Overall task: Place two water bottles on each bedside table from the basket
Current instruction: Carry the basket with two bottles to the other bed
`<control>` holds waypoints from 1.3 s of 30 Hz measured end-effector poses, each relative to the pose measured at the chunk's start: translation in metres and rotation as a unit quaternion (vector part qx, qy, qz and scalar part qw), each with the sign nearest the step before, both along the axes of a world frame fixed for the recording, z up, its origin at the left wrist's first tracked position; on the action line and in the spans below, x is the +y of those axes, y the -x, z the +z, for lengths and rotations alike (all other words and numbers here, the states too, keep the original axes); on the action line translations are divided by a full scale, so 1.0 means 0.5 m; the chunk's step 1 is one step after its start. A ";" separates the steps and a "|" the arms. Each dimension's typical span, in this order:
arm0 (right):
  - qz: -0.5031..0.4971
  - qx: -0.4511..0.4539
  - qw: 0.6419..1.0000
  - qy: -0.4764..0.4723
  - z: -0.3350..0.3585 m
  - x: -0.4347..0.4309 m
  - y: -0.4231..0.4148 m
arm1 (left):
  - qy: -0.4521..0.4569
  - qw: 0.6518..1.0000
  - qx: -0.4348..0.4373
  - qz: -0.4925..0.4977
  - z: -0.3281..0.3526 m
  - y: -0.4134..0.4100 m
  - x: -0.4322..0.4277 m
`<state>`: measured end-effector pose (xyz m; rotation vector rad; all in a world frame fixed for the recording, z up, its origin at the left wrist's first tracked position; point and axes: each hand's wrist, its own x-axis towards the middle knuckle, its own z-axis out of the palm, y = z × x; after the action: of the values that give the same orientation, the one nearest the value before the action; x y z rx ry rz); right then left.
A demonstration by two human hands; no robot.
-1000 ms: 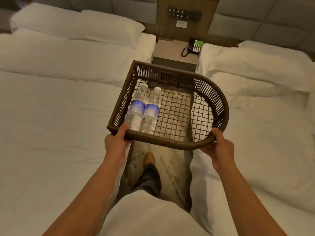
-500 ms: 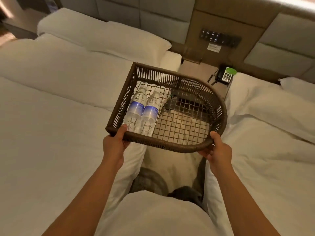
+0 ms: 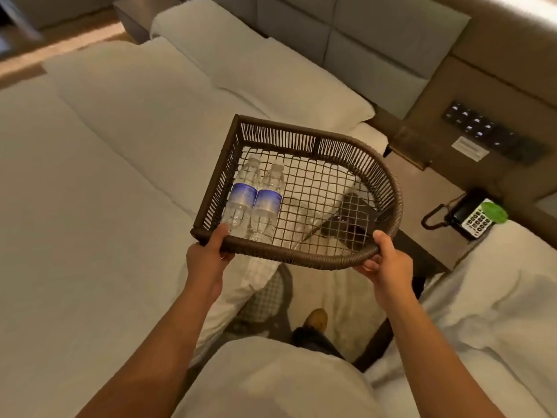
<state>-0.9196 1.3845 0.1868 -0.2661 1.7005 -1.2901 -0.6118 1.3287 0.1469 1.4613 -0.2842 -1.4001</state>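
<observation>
I hold a dark brown woven basket (image 3: 388,188) with a mesh floor in front of me, over the gap between two beds. My left hand (image 3: 208,257) grips its near left rim and my right hand (image 3: 385,260) grips the curved near right rim. Two clear water bottles with blue labels lie side by side on the basket's left side, the left bottle (image 3: 242,197) against the wall and the right bottle (image 3: 268,202) beside it. The bedside table (image 3: 422,203) stands between the beds, to the right of and beyond the basket.
A black telephone (image 3: 470,217) with a green tag sits on the bedside table's right part. A switch panel (image 3: 494,135) is on the headboard wall above. White beds flank the narrow aisle: left bed (image 3: 105,191), right bed (image 3: 497,312). My shoe (image 3: 316,319) shows on the floor.
The view has swung left and I have stepped closer; the bedside table and telephone now lie to the right of the basket. Both hands keep their grip and the bottles lie as before.
</observation>
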 end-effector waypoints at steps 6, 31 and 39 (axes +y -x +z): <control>0.100 -0.010 0.995 -0.007 0.016 -0.241 0.127 | 0.004 0.995 0.024 0.097 0.011 0.120 -0.098; 0.381 0.041 0.921 -0.066 -0.251 -1.051 0.033 | -0.046 0.935 0.022 0.351 -0.245 0.155 -0.556; 0.416 0.048 0.905 -0.070 -0.432 -1.186 -0.014 | -0.049 0.919 -0.002 0.391 -0.385 0.175 -0.623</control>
<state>-0.9126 0.7916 -0.0290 -0.8723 1.4785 -0.5187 -0.6995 1.0170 -0.0457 1.4236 0.3529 -0.7597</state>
